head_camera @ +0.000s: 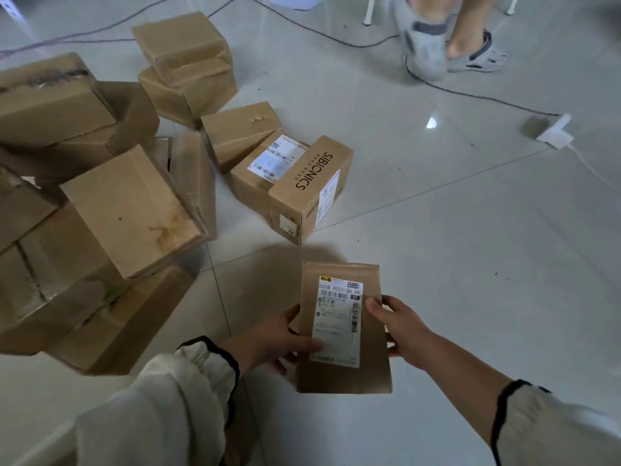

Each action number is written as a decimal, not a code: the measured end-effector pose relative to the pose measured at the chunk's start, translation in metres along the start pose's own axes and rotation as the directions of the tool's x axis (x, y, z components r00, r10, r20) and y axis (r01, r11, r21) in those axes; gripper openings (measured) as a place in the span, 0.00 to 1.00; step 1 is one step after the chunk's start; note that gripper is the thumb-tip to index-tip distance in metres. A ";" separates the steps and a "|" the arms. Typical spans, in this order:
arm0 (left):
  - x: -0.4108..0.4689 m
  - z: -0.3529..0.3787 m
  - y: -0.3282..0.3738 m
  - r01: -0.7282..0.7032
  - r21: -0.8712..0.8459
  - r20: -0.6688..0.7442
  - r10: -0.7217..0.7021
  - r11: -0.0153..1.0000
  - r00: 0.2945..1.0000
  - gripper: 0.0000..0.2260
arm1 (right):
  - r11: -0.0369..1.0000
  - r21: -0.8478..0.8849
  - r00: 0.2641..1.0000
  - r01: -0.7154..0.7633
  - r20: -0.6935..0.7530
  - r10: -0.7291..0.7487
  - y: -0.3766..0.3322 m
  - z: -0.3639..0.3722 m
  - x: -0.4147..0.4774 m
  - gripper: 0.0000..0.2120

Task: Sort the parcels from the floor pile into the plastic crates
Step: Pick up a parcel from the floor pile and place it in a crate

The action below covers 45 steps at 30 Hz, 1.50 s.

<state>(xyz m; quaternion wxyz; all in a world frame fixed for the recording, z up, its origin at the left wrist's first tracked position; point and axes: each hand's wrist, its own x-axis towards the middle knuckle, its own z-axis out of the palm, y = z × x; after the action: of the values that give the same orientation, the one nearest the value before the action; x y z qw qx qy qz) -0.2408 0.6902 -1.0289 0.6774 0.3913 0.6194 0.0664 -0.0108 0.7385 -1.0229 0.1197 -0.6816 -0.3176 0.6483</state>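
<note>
Grey clogs (426, 55), black cable (524, 106), white adapter (556, 132).

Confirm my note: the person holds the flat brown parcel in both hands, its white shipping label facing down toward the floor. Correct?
Not quite. In the head view the white shipping label faces up toward the camera. The rest holds: the left hand and right hand both hold the flat brown parcel.
</note>
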 end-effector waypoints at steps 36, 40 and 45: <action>-0.610 -0.033 0.529 -0.184 0.224 0.129 0.159 0.957 0.979 0.18 | 0.945 0.126 0.936 0.303 -0.226 -0.270 -0.400 -0.132 -0.703 0.11; -0.646 -0.024 0.555 -0.232 0.311 0.186 0.181 0.921 0.966 0.18 | 0.919 0.172 0.905 0.354 -0.313 -0.289 -0.395 -0.132 -0.747 0.15; -0.673 0.018 0.588 -0.322 0.425 0.279 0.216 0.846 0.936 0.17 | 0.882 0.236 0.851 0.409 -0.448 -0.275 -0.370 -0.149 -0.806 0.15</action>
<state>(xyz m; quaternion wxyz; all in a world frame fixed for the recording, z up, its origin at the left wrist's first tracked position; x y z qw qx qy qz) -0.1438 0.6985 -0.1406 0.6122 0.6301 0.4766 -0.0324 0.0637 0.5863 -0.1392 0.4067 -0.7024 -0.2934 0.5051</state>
